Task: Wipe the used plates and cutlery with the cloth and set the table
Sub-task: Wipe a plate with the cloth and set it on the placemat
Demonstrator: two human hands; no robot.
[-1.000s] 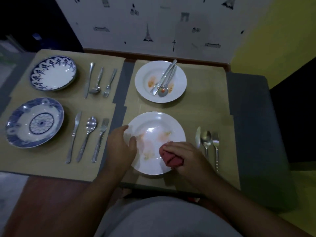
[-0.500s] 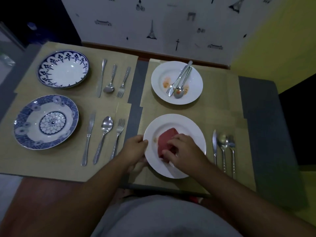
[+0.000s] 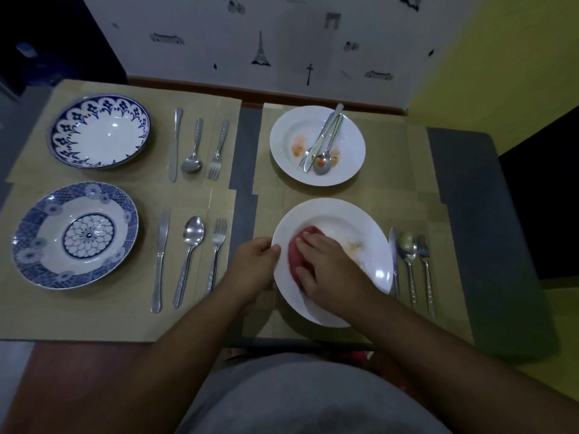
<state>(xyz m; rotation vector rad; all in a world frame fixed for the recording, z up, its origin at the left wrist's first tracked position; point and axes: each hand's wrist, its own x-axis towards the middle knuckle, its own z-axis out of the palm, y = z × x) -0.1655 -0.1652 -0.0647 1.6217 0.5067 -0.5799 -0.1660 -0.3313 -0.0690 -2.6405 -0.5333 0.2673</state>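
Wiping the near white plate (image 3: 369, 227): right hand (image 3: 329, 264) presses the red cloth (image 3: 297, 245) flat on its left half; left hand (image 3: 255, 267) pinches the rim. Orange residue (image 3: 355, 245) at centre-right probably needs the next stroke.

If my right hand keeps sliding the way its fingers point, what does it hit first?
The right hand points up-left across the near white plate, pressing the red cloth. It would probably meet the plate's left rim first, where the left hand grips it.
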